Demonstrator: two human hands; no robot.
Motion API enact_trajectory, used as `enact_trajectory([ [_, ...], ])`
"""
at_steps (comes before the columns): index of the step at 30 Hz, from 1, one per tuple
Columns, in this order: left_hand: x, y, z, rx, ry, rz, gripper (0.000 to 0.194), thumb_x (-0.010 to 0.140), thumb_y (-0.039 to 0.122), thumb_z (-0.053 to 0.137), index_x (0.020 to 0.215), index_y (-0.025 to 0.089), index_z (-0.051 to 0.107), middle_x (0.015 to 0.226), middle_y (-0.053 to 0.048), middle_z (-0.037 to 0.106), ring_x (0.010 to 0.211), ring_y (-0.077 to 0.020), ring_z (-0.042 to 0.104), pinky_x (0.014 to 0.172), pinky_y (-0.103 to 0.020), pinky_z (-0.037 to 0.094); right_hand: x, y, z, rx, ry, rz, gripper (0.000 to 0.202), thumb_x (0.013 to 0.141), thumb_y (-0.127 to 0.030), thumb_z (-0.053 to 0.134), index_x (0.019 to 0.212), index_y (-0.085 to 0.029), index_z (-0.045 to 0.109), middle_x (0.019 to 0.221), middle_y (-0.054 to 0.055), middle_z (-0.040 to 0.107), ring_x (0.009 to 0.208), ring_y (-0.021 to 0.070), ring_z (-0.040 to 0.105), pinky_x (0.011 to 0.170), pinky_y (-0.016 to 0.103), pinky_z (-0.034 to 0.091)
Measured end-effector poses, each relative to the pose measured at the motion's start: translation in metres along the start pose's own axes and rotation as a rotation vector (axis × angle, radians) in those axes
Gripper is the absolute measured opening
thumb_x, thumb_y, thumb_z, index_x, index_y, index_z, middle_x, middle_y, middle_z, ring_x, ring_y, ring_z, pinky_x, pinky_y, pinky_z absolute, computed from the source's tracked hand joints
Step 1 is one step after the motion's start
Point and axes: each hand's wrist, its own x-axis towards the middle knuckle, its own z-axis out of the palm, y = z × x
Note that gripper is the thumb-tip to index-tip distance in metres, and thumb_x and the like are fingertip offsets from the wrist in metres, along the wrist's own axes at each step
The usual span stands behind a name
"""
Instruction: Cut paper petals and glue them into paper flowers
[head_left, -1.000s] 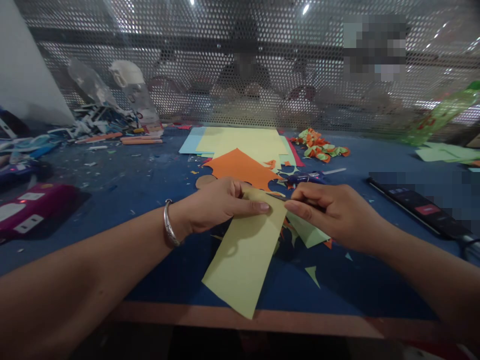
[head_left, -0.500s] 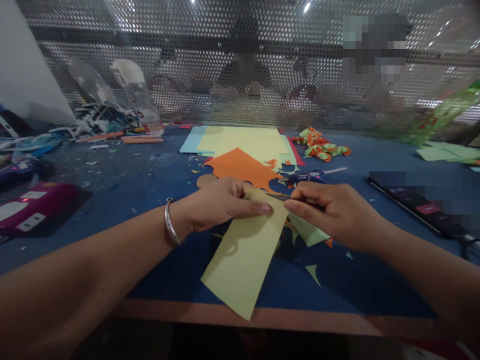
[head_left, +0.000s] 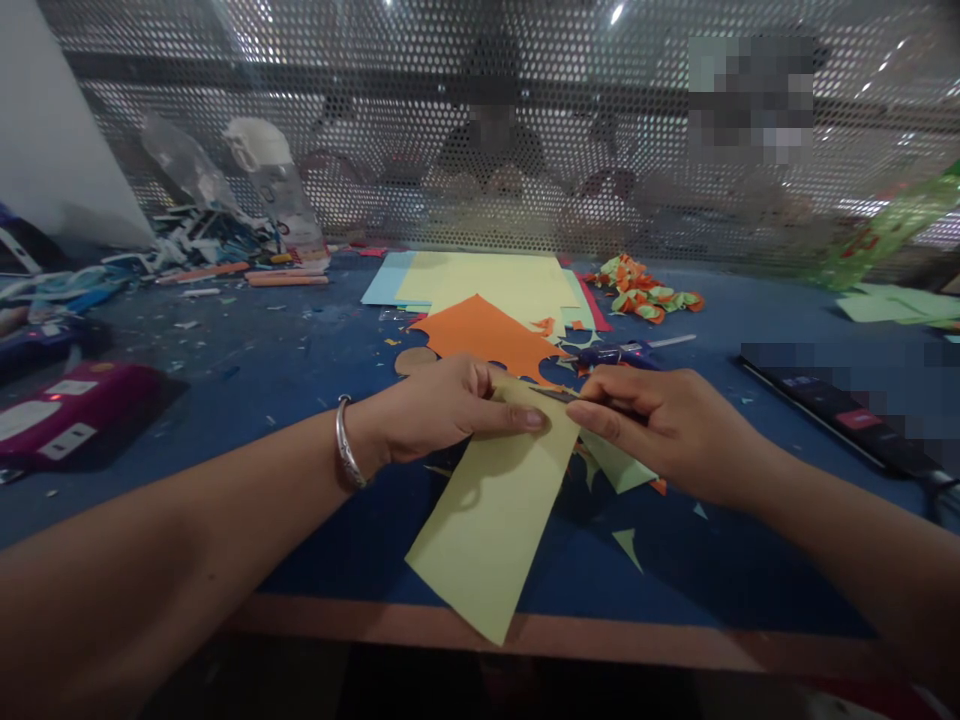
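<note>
A strip of pale yellow paper (head_left: 487, 530) slants down toward the table's front edge. My left hand (head_left: 472, 400), with a silver bangle at the wrist, pinches the strip's upper end under its thumb. Closed around a pair of scissors (head_left: 553, 394), my right hand (head_left: 660, 420) hides their handles; the narrow metal blades lie across the paper's top edge. Just beyond the hands is an orange sheet (head_left: 484, 335) with rounded bites cut from its edge. A brown round disc (head_left: 412, 362) sits beside it. Partly beneath my right hand lies a pale green piece (head_left: 619, 468).
Stacked coloured sheets (head_left: 487, 275) lie at the back, with a heap of orange and green cuttings (head_left: 637, 285) to their right. A blue glue gun (head_left: 619, 354) rests behind my right hand. A phone (head_left: 840, 410), a magenta power strip (head_left: 75, 410) and a water bottle (head_left: 281, 195) stand around.
The scissor blades and both hands hold nearly the same place on the yellow paper. The whole view has shifted very slightly.
</note>
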Motion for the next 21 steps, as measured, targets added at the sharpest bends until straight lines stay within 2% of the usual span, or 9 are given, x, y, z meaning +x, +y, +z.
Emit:
enact_trajectory([
  [11,0.0020,-0.0027,-0.0003,0.004,-0.012,0.009,0.020,0.080,0.029,0.082,0.091,0.012,0.080,0.081,-0.006,0.078,0.066,-0.0122,0.069,0.064,-0.022,0.054,-0.0014,0.0017,0.0033,0.003,0.030,-0.029,0.039,0.099,-0.048,0.051,0.075,-0.020,0.063,0.056,-0.005,0.050,0.049,0.0093,0.040,0.048,0.024,0.030],
  [18,-0.0045,0.0038,0.0009,-0.111,0.035,-0.031,0.014,0.083,0.026,0.079,0.082,0.012,0.079,0.079,-0.007,0.078,0.067,-0.0137,0.071,0.064,-0.023,0.055,-0.0018,0.0026,0.0013,-0.002,0.053,-0.027,0.039,0.100,-0.048,0.051,0.074,-0.020,0.061,0.057,-0.005,0.049,0.051,0.0093,0.041,0.049,0.024,0.031],
  [21,-0.0036,0.0028,-0.0005,-0.145,0.015,-0.027,0.015,0.086,0.026,0.077,0.085,0.011,0.079,0.084,-0.008,0.079,0.071,-0.0140,0.072,0.068,-0.024,0.057,-0.0016,0.0025,0.0006,0.020,0.053,-0.017,0.039,0.099,-0.049,0.051,0.075,-0.020,0.062,0.058,-0.005,0.050,0.050,0.0094,0.041,0.049,0.024,0.031],
])
